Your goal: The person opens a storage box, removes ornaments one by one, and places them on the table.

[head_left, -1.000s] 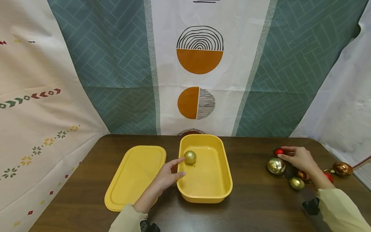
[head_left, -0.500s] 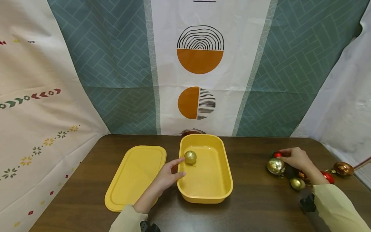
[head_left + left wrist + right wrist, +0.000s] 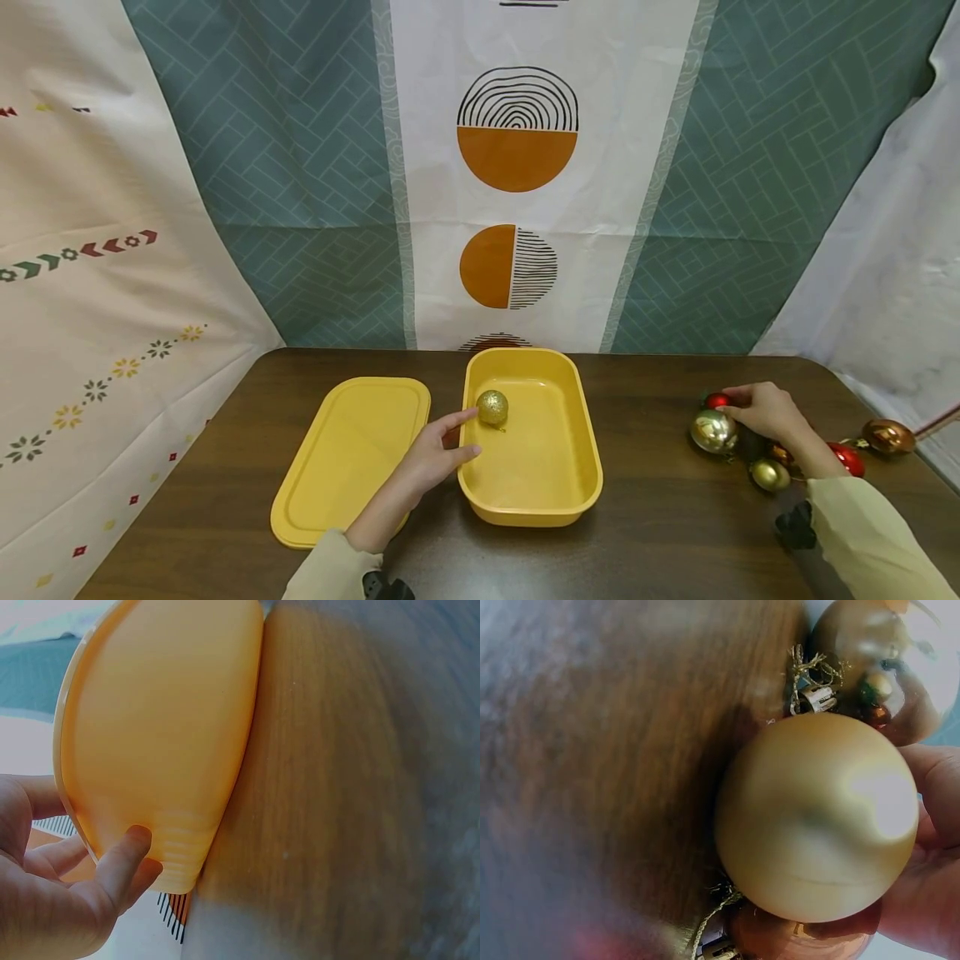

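At the left wall of the yellow plastic box (image 3: 558, 492), my left hand (image 3: 433, 454) grips the rim. In the left wrist view, some fingers press the box's outer wall (image 3: 165, 735) while others reach over the edge. A glittery gold Christmas ball (image 3: 492, 408) lies inside, near those fingertips. On the right, my right hand (image 3: 768, 412) pinches a small red Christmas ball (image 3: 717, 401) just behind a shiny gold ball (image 3: 713, 432). A matte gold ball (image 3: 817, 817) hides most of that hand in the right wrist view; the red ball is not visible there.
A yellow lid (image 3: 348, 458) lies flat left of the box. Near my right forearm are a copper ball (image 3: 781, 453), a larger red ball (image 3: 847, 458) and another copper ball (image 3: 888, 437) by the right table edge. Patterned curtains hang behind the table (image 3: 645, 517).
My right hand has shifted slightly left and down with the red ball, then stayed nearly still. The left hand and the box look unchanged.
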The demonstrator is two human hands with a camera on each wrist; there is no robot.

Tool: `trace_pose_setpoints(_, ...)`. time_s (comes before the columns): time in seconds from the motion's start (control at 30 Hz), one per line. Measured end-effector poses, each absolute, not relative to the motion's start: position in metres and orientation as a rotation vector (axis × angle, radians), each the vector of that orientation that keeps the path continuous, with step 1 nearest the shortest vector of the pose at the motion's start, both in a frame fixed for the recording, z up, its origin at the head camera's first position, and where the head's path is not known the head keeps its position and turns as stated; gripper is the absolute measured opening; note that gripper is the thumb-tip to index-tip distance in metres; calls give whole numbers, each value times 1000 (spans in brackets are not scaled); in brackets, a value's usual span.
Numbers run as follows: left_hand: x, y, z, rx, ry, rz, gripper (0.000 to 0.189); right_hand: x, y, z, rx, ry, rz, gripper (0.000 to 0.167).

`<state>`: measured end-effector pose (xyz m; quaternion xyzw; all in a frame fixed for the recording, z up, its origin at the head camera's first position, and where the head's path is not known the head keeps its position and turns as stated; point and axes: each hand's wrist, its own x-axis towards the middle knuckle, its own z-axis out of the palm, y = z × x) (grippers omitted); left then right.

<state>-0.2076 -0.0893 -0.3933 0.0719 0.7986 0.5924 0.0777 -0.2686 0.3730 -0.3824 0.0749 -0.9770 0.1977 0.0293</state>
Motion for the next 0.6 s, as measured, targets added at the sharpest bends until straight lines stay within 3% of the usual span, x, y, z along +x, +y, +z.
trace_pose_setpoints(0.3,-206,-88,-393,200,2388,1766,49,-264,372,-376,219,-3012,610,49)
trace_pose_setpoints(0.6,-207,-89,-392,213,2393,1783,50,-255,352,-342,274,-2929,693,54)
